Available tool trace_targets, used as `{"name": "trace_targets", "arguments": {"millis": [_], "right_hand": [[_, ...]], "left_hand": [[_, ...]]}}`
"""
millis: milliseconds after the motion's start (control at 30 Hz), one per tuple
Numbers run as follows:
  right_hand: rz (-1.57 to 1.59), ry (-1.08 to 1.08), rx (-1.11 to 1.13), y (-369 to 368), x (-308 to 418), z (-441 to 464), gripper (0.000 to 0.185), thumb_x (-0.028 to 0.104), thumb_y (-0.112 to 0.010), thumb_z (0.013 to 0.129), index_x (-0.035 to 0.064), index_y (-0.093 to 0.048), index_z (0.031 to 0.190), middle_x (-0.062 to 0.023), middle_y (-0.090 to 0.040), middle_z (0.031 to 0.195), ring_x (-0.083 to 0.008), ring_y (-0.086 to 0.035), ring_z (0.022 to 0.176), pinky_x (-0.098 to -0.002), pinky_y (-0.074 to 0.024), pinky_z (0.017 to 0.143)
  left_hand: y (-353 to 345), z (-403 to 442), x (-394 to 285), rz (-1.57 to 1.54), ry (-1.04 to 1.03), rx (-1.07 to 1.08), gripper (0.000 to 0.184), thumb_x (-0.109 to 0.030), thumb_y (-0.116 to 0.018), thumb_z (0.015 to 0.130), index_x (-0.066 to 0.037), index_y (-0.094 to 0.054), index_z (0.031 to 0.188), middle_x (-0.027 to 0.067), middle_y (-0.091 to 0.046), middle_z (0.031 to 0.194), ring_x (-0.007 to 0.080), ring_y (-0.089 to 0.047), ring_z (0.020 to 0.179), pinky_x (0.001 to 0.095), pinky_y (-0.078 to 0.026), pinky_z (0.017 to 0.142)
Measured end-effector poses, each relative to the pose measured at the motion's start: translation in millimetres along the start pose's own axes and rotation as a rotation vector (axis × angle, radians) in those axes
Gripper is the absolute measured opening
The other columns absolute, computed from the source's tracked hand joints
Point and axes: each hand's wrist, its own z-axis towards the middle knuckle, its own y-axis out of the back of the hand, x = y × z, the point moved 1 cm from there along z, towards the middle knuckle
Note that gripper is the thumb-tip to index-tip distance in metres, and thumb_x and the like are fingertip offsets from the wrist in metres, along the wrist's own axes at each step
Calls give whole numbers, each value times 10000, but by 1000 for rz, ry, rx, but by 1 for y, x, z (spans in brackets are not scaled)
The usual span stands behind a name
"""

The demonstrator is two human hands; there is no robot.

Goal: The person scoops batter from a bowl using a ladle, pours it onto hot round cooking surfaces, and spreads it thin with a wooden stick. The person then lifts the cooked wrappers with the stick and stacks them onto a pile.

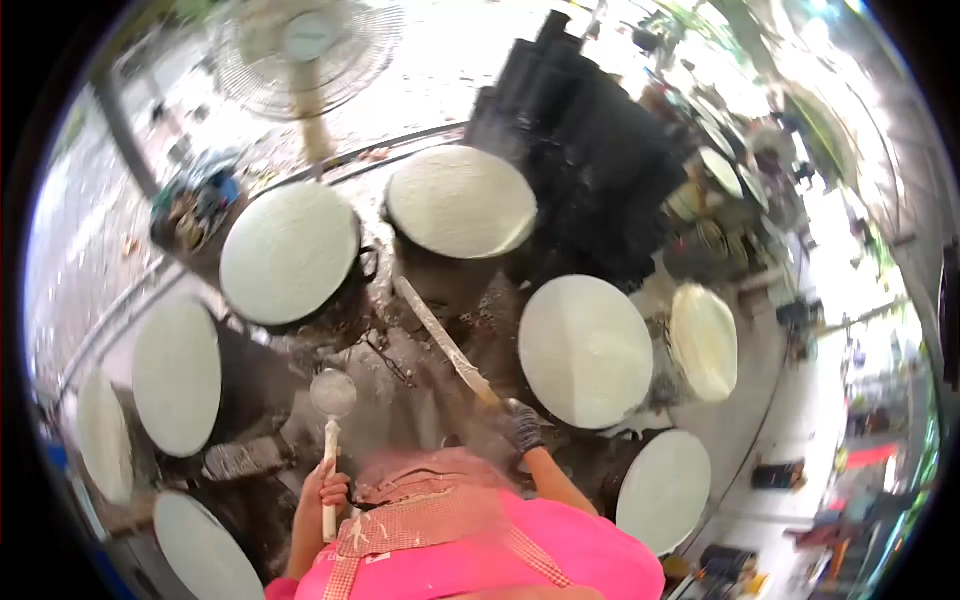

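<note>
My left hand (333,485) is bare and wrapped round the pale handle of a ladle (333,393), whose round bowl points forward. My right hand (523,425), in a dark glove, grips the end of a long flat wooden stick (440,335). The stick slants away to the upper left, and its far part is coated white. Ahead of it stand two pots with smooth white round tops, one at the left (290,252) and one in the centre (462,202). A third white round top (585,352) lies to the right of my gloved hand.
More white round tops ring me, at the left (177,377), lower left (207,548) and lower right (664,492). A thick white folded piece (703,343) sits at the right. Beyond are a black stack (585,150), a standing fan (308,45) and a bin of mixed items (200,210).
</note>
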Motion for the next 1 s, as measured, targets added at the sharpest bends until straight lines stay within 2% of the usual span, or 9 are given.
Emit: {"name": "trace_targets", "arguments": {"millis": [100, 133, 267, 533, 600, 767, 800, 833, 1000], "right_hand": [[-320, -140, -250, 24, -73, -5, 385, 396, -527, 742, 57, -561, 923, -211, -581, 794, -342, -561, 762, -402, -441, 684], [-197, -39, -342, 32, -82, -9, 370, 370, -529, 738, 54, -558, 927, -214, -577, 820, -356, -555, 779, -427, -431, 687], [-128, -177, -403, 45, -82, -40, 329, 319, -576, 709, 40, -561, 882, -204, -580, 775, -355, -550, 709, -409, -433, 644], [-140, -569, -925, -37, -157, -220, 226, 228, -563, 727, 35, -590, 842, -187, -584, 765, -313, -558, 667, -369, -440, 632], [435, -729, -1141, -32, -131, -285, 265, 255, -569, 731, 27, -593, 864, -169, -591, 762, -283, -567, 658, -345, -442, 623], [-35, -1574, -1409, -59, -148, -435, 412, 472, -534, 732, 67, -605, 754, -158, -577, 666, -322, -543, 631, -398, -411, 582], [124, -1626, -1354, -52, -133, -456, 419, 466, -469, 780, 69, -591, 823, -182, -588, 777, -343, -554, 747, -408, -423, 634], [69, -1503, -1503, -60, -138, -477, 371, 422, -501, 778, 64, -589, 820, -164, -596, 778, -330, -564, 735, -402, -425, 623], [-128, -1582, -1324, -80, -151, -542, 353, 401, -540, 755, 86, -583, 910, -130, -609, 783, -299, -580, 729, -387, -448, 634]], "left_hand": [[-26, 48, 14, -17, 102, 28, 233, -323, -383, 878, -248, -496, 1067, 7, -315, 521, 83, -319, 375, 221, -293, 333], [-27, 57, 16, 20, 130, 22, 293, -356, -378, 876, -100, -521, 900, 11, -309, 484, 93, -317, 381, 235, -299, 355], [-61, 73, 32, 82, 374, -81, 453, -417, -382, 863, -92, -299, 558, 14, -308, 423, 108, -287, 366, 257, -281, 359], [-89, 111, 12, 330, 742, -375, 460, -418, -371, 863, -77, -346, 555, 24, -303, 431, 129, -303, 365, 257, -286, 364], [-90, 121, 13, 403, 791, -430, 466, -421, -377, 860, -73, -353, 552, 21, -301, 435, 128, -315, 374, 257, -283, 365], [-82, 137, 47, 486, 856, -499, 462, -413, -385, 860, -75, -350, 546, 14, -292, 460, 128, -315, 369, 264, -281, 349], [-77, 140, 57, 496, 858, -494, 462, -412, -387, 860, -76, -348, 545, 13, -291, 464, 128, -313, 366, 266, -281, 345], [-72, 140, 71, 500, 856, -487, 461, -411, -388, 859, -77, -346, 545, 12, -290, 469, 128, -312, 363, 268, -281, 340], [-40, 138, 154, 487, 910, -439, 457, -425, -327, 879, -85, -317, 575, 26, -298, 424, 133, -278, 356, 276, -311, 372]]}}
